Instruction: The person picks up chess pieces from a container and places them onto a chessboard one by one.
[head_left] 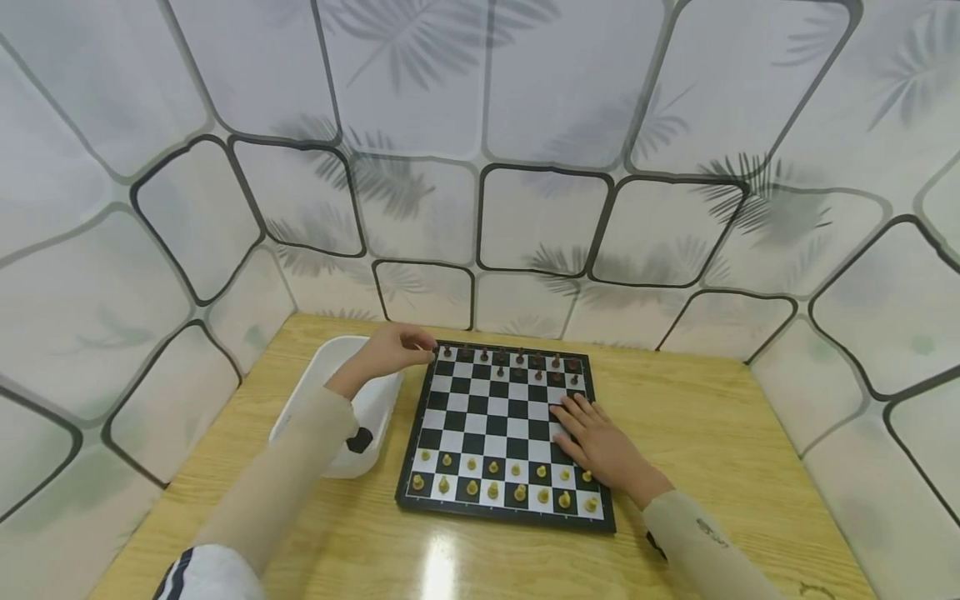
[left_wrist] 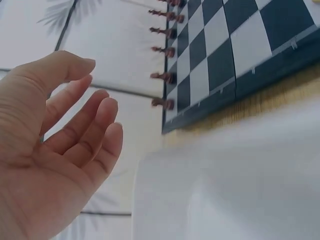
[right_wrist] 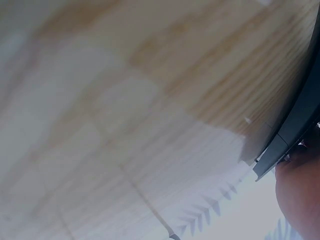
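A black-and-white chessboard [head_left: 476, 423] lies on the table. Dark red chess pieces [head_left: 520, 357] stand along its far edge, with a partial second row in front of them toward the right. Yellow chess pieces [head_left: 492, 490] fill two rows on the near side. By the far left corner hovers my left hand [head_left: 392, 350], over the edge of a white tub [head_left: 307, 379]. Its fingers are loosely bent, and the left wrist view shows the palm [left_wrist: 55, 185] with nothing in it. My right hand [head_left: 603, 446] rests on the board's right side, fingers spread.
Inside the tub lies a small black item [head_left: 360, 440], partly behind my left forearm. The wooden table [head_left: 675, 408] meets patterned walls [head_left: 540, 217] at the back and both sides. In the right wrist view the board's dark edge [right_wrist: 295, 115] shows beside the tabletop.
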